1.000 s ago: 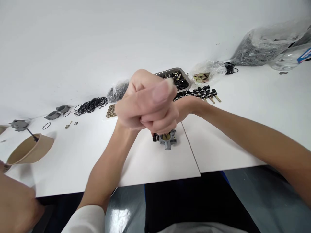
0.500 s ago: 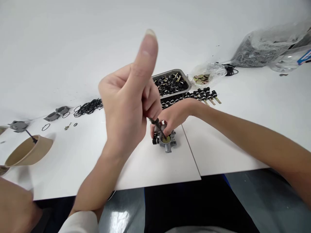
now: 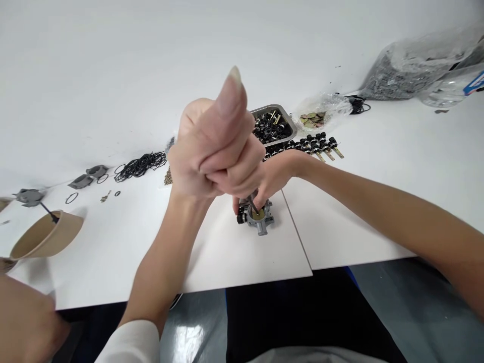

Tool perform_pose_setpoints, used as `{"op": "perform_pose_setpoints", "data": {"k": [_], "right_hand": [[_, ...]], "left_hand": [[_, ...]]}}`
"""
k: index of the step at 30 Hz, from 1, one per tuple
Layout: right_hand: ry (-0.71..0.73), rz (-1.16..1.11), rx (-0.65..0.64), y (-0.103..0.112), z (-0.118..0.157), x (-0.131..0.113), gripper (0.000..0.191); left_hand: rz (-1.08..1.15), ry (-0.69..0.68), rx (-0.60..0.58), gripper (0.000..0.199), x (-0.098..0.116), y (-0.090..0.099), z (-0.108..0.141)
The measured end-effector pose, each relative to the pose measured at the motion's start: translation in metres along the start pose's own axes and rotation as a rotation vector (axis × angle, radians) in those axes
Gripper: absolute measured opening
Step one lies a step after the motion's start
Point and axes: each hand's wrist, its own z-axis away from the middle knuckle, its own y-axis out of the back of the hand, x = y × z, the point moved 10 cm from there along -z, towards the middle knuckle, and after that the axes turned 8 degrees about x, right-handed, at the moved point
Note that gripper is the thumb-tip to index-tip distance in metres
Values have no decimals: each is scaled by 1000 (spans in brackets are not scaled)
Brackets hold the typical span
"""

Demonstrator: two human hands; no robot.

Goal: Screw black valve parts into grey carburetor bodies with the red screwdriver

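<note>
My left hand (image 3: 221,151) is closed in a fist with the thumb up, around the handle of a screwdriver (image 3: 254,204). Only its dark shaft shows below the fist, and its tip meets a brass-coloured disc (image 3: 258,214) inside the bore of a grey metal throttle body (image 3: 262,229). The throttle body lies on the white table, with a black round fitting (image 3: 241,217) on its left side. My right hand (image 3: 278,174) grips the throttle body from behind, fingers around its far side; the left fist partly hides them.
Behind my hands stand a metal tray (image 3: 293,132) of black parts and rows of black fittings (image 3: 321,143). Plastic bags (image 3: 404,70) lie at the back right. Black rings (image 3: 139,166), grey castings (image 3: 81,181) and a tan bowl (image 3: 64,234) are leftward. Another person's arm (image 3: 28,320) shows lower left.
My left fist has tilted forward and moved slightly right, turning around the screwdriver, with the thumb lower. My right hand and the throttle body stay nearly in place.
</note>
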Motion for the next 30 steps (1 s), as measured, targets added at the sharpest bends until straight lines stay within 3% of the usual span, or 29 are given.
{"op": "perform_pose_setpoints", "data": {"k": [4,11,13,17,21,23,27,30], "right_hand": [[-29,-13,-28,-4,2,0,45],[4,13,-20,-3,2,0,45],[13,-1,-25,-4,2,-2,45],[-37,-9,-13,-3,3,-2,44],[-36,2,-22,-4,3,-4,45],[-39,-2,-26,-5,3,-3,46],[-41,28,-19,-4,3,0,46],[-18,7,-31,-5,2,0,46]], "left_hand": [[48,28,-14,78,3,-7,-9],[-32,-78,254,65,9,14,-15],[-33,-103,236,67,14,10,-11],[-90,-74,79,71,17,-12,0],[-45,-266,198,68,35,-2,7],[-70,-232,196,68,32,-1,7],[-149,-51,78,69,19,-8,7],[-128,-81,103,67,21,-3,4]]}}
